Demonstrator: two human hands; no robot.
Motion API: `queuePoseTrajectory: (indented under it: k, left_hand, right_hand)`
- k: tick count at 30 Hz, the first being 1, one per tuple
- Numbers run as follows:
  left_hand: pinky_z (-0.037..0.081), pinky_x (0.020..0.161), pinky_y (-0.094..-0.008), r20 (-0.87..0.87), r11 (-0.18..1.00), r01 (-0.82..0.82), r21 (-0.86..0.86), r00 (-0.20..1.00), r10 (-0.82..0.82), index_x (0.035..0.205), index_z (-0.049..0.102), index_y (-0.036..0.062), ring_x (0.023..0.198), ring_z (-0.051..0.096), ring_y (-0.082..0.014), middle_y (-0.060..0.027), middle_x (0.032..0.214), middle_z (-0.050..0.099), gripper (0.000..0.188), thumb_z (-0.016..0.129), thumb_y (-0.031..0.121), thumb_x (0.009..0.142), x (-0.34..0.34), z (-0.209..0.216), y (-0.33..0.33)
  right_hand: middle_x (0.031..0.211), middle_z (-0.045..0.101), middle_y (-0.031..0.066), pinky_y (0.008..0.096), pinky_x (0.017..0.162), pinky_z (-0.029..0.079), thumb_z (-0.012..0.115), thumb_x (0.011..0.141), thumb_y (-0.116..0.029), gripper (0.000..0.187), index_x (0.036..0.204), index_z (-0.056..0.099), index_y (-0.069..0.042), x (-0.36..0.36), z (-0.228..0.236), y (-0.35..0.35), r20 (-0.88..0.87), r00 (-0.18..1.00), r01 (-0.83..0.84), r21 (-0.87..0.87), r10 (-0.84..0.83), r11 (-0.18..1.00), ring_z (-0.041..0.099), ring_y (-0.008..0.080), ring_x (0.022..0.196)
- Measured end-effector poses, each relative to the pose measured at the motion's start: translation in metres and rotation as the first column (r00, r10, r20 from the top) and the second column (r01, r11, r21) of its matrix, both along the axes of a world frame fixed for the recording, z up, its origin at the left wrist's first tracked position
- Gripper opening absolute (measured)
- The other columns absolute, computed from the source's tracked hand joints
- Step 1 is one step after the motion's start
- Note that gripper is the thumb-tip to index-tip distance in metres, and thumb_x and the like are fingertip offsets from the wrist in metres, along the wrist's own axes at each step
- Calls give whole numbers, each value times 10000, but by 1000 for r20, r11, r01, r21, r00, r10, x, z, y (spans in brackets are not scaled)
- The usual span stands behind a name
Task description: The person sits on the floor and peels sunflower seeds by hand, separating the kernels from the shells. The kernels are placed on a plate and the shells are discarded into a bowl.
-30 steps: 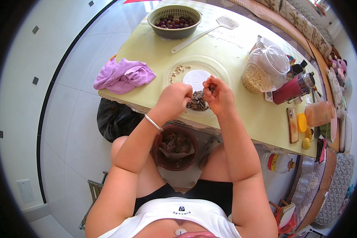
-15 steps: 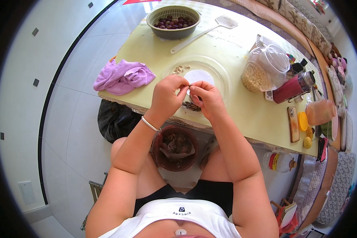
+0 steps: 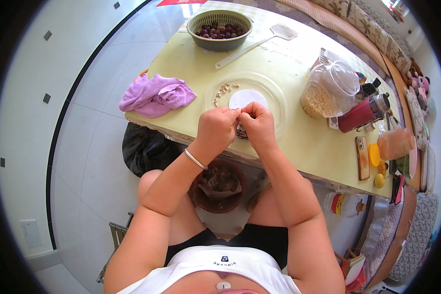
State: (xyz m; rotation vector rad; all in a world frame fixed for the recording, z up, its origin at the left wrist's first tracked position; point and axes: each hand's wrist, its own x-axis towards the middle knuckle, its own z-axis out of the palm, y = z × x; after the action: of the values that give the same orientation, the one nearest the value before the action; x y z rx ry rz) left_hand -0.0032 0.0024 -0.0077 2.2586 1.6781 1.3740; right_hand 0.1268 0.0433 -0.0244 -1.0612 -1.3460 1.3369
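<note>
My left hand [image 3: 218, 128] and my right hand [image 3: 257, 125] meet fingertip to fingertip over the near part of a clear round plate [image 3: 279, 103]. Both are closed in a pinch; whatever sits between the fingertips is too small to make out. Below the fingers, partly hidden by my hands, lies a small pile of dark seeds [image 3: 241, 132], which look like sunflower seeds. A white disc [image 3: 248, 99] shows at the plate's middle. Along its far left side are scattered several pale kernels [image 3: 225, 89].
A purple cloth [image 3: 157, 96] lies left, a colander of dark round fruit [image 3: 219, 31] and a white spatula [image 3: 257, 46] farther back. Right stand a clear tub [image 3: 323, 98], a maroon flask [image 3: 362, 115] and a phone [image 3: 362, 158]. A brown bin [image 3: 218, 186] stands between my knees.
My fingers have curled in closer and my hands have shifted slightly right and nearer. A dark sliver between the fingertips earlier no longer shows. The whole view has shifted slightly.
</note>
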Motion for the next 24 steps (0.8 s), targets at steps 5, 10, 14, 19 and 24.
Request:
queuePoseTrajectory:
  k: [5, 10, 14, 19, 24]
  left_hand:
    - [497, 562, -341, 50, 1000, 7, 15, 999, -8, 894, 707, 34, 648, 627, -275, -142, 746, 650, 201, 711, -9, 698, 0, 5, -2]
    - [499, 561, -248, 590, 945, 221, -243, 807, -37, 917, 713, 21, 638, 646, -154, -93, 763, 685, 188, 705, -25, 735, -7, 7, 0]
    - [501, 560, -204, 895, 818, 513, -260, 445, 5, 908, 704, 8, 630, 624, -94, -62, 744, 672, 163, 723, -33, 752, -16, 5, 5]
    - [526, 566, -224, 943, 759, 585, -284, 313, 111, 934, 676, -6, 624, 632, -113, -83, 750, 674, 168, 705, -27, 770, -20, 6, 10]
    - [535, 574, -227, 943, 759, 597, -261, 325, 69, 943, 667, -7, 636, 639, -115, -88, 793, 679, 148, 681, -20, 796, -21, -1, 14]
  right_hand:
    - [631, 550, -4, 211, 469, 342, 626, 763, -40, 71, 729, 580, 3, 2, 2, 3, -107, 992, -72, -58, 65, 996, 439, 38, 539]
    - [626, 527, 5, 202, 433, 287, 609, 779, -5, 38, 772, 572, -16, 10, 9, 7, -471, 873, -295, -310, 123, 904, 401, 50, 494]
    - [634, 528, 3, 197, 434, 273, 616, 795, -3, 44, 800, 573, -15, 13, 16, 5, -424, 896, -282, -305, 135, 910, 395, 46, 490]
    - [629, 527, -5, 197, 437, 276, 627, 803, -11, 43, 806, 584, -14, 13, 12, 6, -380, 911, -261, -232, 160, 937, 407, 43, 495]
    - [623, 525, -11, 197, 435, 279, 632, 806, -29, 45, 809, 588, -17, 11, 10, 4, -349, 927, -228, -234, 137, 945, 414, 42, 494]
